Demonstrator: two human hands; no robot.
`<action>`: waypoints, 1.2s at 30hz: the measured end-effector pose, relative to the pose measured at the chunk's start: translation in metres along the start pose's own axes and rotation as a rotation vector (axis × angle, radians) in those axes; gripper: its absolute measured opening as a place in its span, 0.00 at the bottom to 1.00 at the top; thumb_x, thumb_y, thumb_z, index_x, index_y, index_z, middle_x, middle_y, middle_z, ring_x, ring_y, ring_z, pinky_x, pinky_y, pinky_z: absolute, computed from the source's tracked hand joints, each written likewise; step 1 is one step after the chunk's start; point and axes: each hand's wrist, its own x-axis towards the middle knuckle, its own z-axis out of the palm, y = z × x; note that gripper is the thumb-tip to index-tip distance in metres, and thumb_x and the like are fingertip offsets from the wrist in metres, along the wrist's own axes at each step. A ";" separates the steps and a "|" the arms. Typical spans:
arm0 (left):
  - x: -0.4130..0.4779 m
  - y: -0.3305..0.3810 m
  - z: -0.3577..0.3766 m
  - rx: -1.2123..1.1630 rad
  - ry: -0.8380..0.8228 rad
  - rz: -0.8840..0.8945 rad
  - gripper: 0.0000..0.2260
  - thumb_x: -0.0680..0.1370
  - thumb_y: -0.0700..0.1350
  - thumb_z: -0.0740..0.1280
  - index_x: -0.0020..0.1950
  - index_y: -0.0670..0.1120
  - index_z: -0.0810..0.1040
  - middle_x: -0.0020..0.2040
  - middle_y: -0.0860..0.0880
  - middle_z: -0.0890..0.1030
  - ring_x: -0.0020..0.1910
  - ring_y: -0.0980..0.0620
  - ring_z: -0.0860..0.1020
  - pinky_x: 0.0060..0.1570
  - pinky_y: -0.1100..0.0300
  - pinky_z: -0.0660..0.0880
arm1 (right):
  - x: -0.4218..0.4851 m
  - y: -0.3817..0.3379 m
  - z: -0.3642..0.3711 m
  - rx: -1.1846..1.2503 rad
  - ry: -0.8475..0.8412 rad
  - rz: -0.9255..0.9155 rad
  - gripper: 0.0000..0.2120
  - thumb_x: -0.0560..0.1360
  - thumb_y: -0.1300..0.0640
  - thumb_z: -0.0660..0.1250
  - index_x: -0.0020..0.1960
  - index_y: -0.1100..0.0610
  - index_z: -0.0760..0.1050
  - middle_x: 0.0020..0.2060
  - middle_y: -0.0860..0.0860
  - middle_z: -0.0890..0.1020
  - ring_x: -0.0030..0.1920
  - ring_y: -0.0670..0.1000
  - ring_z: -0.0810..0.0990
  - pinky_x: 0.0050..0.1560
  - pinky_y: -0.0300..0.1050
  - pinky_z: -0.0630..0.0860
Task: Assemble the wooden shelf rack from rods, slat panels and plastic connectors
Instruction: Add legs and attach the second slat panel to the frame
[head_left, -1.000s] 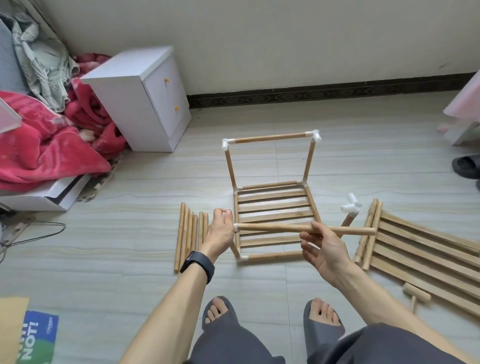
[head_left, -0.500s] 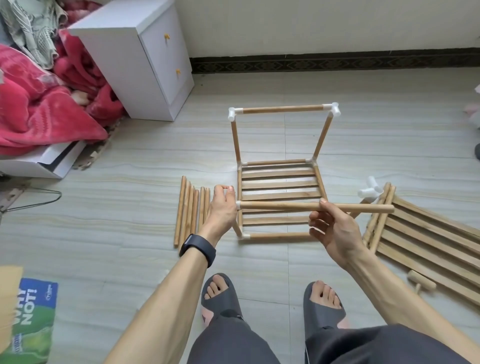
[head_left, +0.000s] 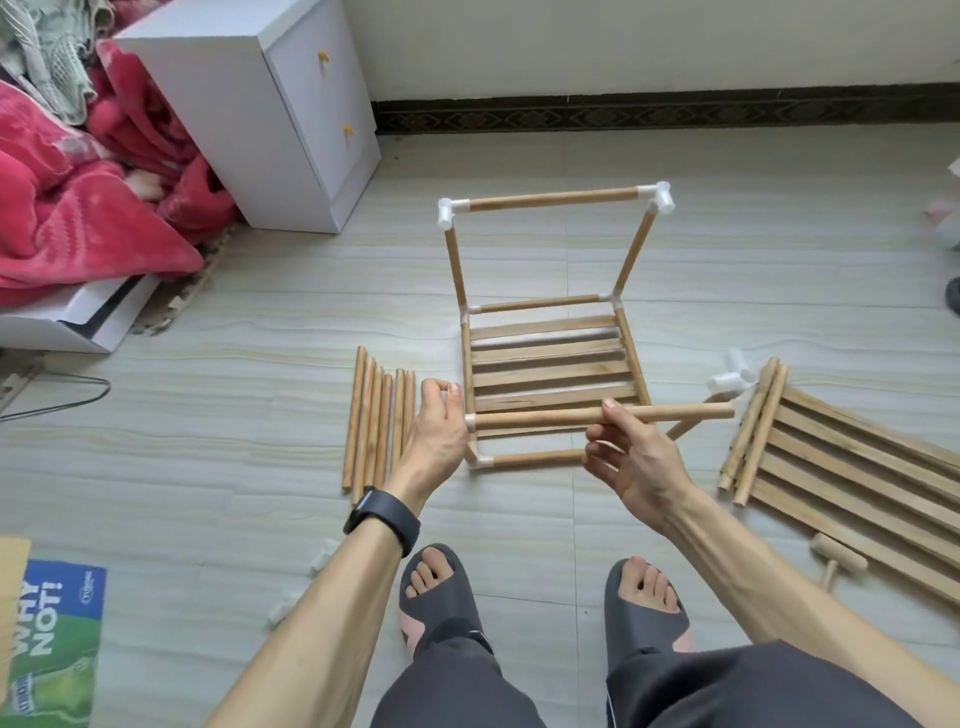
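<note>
The part-built rack (head_left: 550, 358) stands on the floor: a slat panel framed by rods, with two uprights and a top rod joined by white connectors (head_left: 449, 210). My right hand (head_left: 631, 457) pinches a loose wooden rod (head_left: 675, 413), held level across the rack's front. The rod's left end meets a white connector (head_left: 470, 422) on the front-left upright. My left hand (head_left: 436, 431) grips that corner, fingers curled by the connector. Several spare rods (head_left: 376, 421) lie left of the rack.
More slat panels (head_left: 852, 467) and rods lie at the right, with loose white connectors (head_left: 732, 376) and a small wooden mallet (head_left: 839, 561). A white cabinet (head_left: 270, 104) and red blankets (head_left: 78, 197) fill the back left. My sandalled feet (head_left: 436, 587) are just below the rack.
The camera has tilted down and moved closer, so the rack fills more of the view. Both hands keep their hold; the rod stays level against the front-left connector.
</note>
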 end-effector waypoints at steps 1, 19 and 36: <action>0.001 0.000 -0.001 0.006 -0.001 0.008 0.11 0.86 0.55 0.49 0.52 0.49 0.65 0.42 0.51 0.71 0.40 0.56 0.72 0.36 0.63 0.65 | -0.001 -0.001 0.001 -0.019 0.012 0.008 0.10 0.81 0.52 0.67 0.43 0.55 0.78 0.34 0.51 0.81 0.31 0.48 0.78 0.36 0.44 0.78; 0.008 0.118 0.059 0.766 -0.212 0.679 0.28 0.79 0.68 0.57 0.73 0.54 0.67 0.67 0.50 0.75 0.65 0.50 0.72 0.63 0.51 0.71 | 0.003 -0.044 -0.127 -0.057 0.476 -0.362 0.16 0.80 0.42 0.66 0.46 0.55 0.71 0.35 0.50 0.70 0.32 0.48 0.69 0.32 0.43 0.65; 0.019 0.135 0.138 0.773 -0.350 0.843 0.21 0.82 0.67 0.48 0.74 0.67 0.57 0.53 0.55 0.78 0.47 0.47 0.81 0.34 0.54 0.73 | 0.064 -0.050 -0.120 -0.425 0.233 -0.383 0.14 0.79 0.47 0.63 0.40 0.54 0.77 0.31 0.43 0.80 0.35 0.38 0.78 0.40 0.33 0.72</action>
